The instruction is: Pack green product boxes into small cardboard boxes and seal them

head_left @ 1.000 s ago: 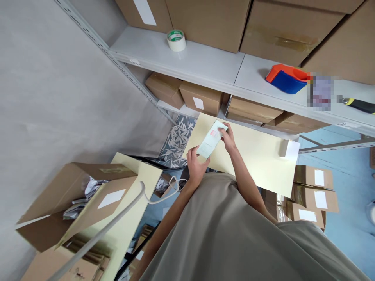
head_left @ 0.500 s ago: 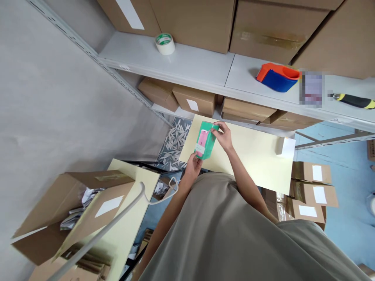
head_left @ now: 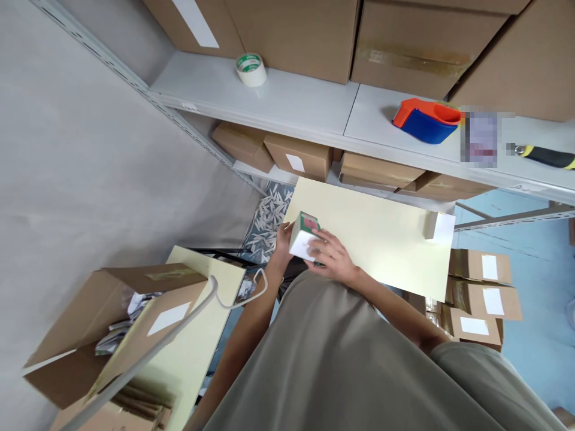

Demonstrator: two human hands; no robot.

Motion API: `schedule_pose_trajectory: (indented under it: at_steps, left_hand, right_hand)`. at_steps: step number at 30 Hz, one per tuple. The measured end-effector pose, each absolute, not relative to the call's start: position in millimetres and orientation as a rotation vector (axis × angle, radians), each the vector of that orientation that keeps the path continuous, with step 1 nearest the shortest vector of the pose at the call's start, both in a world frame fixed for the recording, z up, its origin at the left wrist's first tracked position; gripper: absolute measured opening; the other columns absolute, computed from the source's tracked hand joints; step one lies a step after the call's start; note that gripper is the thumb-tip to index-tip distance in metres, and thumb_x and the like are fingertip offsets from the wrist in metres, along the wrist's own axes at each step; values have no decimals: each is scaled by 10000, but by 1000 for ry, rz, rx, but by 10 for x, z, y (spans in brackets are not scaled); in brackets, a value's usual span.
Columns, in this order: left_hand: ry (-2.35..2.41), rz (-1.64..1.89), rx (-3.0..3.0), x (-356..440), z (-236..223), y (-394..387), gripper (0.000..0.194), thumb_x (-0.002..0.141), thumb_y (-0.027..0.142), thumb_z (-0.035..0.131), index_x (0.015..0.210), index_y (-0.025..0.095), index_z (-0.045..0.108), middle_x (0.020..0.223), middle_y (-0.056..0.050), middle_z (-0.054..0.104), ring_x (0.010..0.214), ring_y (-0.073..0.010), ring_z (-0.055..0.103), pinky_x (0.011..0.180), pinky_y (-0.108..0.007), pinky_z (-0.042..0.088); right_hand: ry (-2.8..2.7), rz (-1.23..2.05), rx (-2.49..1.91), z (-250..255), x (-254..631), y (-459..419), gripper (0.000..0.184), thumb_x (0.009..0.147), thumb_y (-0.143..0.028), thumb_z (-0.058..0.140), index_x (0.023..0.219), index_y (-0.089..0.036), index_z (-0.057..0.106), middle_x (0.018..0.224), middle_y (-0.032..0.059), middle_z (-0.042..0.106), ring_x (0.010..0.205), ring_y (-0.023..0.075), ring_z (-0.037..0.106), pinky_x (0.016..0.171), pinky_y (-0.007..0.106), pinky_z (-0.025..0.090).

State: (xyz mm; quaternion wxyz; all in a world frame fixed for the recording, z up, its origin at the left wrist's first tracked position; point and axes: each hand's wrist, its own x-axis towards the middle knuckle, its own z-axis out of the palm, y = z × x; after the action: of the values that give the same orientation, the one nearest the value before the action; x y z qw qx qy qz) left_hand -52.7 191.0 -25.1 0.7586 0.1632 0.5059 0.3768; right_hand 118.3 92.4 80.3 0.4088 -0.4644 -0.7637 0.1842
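A small carton, white on the face toward me with green and pink on its far end, is held between both hands above the near edge of the pale yellow table. My left hand grips its left side, the fingers partly hidden behind it. Over its right side and white face lie the fingers of my right hand. A white box stands at the table's right end.
On the grey shelf are a tape roll, a red-and-blue tape dispenser and a yellow-black cutter. An open cardboard box stands at left, crossed by a grey bent tube. Labelled cartons are stacked at right.
The carton has been turned from its green face with the pink picture to a white face and brought closer to my body. My right hand has moved from its top edge to its right side.
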Motion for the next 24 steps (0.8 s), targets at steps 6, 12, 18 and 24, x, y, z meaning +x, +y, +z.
schedule_pose_trajectory:
  at_steps: [6, 12, 18, 24]
  left_hand:
    - [1161, 824, 138, -470, -244, 1599, 228, 808, 199, 817, 963, 216, 651, 847, -15, 754, 822, -153, 725, 874, -290, 585]
    - [1162, 858, 521, -496, -151, 1387, 457, 643, 289, 945, 1049, 201, 753, 873, -2, 714, 834, -156, 678, 823, -290, 539]
    - [1117, 941, 908, -497, 114, 1641, 486, 712, 458, 957, 1064, 194, 752, 973, -22, 681, 845, -144, 623, 786, -267, 503]
    - [1057, 1103, 1048, -204, 289, 2218, 666, 786, 390, 945, 1369, 247, 658, 1048, -19, 670, 890, -145, 656, 820, -262, 522]
  right_hand:
    - [-1211, 566, -1387, 626, 1595, 1544, 259, 982, -488, 760, 1103, -281, 662, 1253, 89, 742, 1317, 290, 684, 1085, 507, 615]
    - [-855, 727, -1521, 149, 1921, 1875, 444, 930, -674, 721, 1012, -253, 609, 1079, 45, 702, 1020, 206, 673, 880, 333, 611]
    - [-659, 1023, -1686, -103, 1962, 1889, 638, 942, -869, 573, 994, -236, 626, 954, 17, 687, 847, 164, 639, 703, 262, 606]
    - [-367, 1677, -1781, -285, 1613, 1442, 779, 1034, -866, 438, 956, -146, 724, 845, 136, 763, 752, 238, 747, 696, 342, 667]
